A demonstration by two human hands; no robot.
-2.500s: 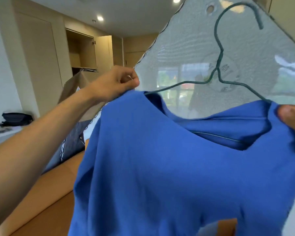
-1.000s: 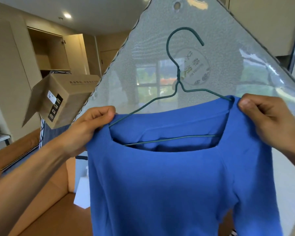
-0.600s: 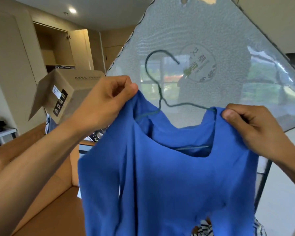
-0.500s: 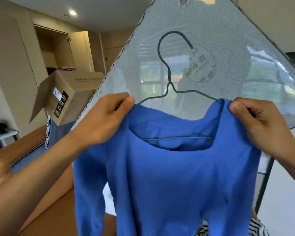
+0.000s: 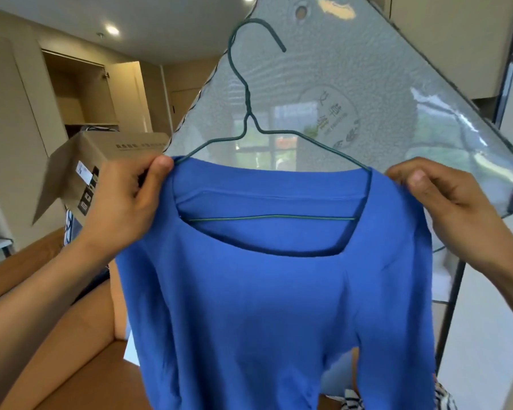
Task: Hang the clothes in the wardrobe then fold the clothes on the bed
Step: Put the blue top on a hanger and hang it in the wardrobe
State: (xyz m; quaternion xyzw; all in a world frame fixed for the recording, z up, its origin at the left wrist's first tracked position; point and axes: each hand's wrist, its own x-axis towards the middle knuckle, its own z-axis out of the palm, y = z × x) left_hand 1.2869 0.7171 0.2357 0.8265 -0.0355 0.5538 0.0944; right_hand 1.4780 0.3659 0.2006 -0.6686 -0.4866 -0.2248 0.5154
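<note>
A blue long-sleeved top (image 5: 264, 306) hangs in front of me on a thin green wire hanger (image 5: 248, 113), whose hook points up and whose lower bar shows through the wide neckline. My left hand (image 5: 125, 202) pinches the top's left shoulder over the hanger's end. My right hand (image 5: 444, 202) pinches the right shoulder the same way. Both sleeves hang down. An open wardrobe (image 5: 80, 93) with bare shelves stands at the back left.
A large clear plastic garment cover (image 5: 353, 84) fills the space behind the hanger. A cardboard box (image 5: 80, 173) sits at the left, above an orange-brown surface (image 5: 71, 350). A striped cloth (image 5: 350, 402) peeks out at the bottom right. A dark metal post (image 5: 447, 315) stands at the right.
The top went from bunched and twisted on the hanger to spread flat, both shoulders now seated over the hanger ends. My left hand moved down and outward to the left shoulder.
</note>
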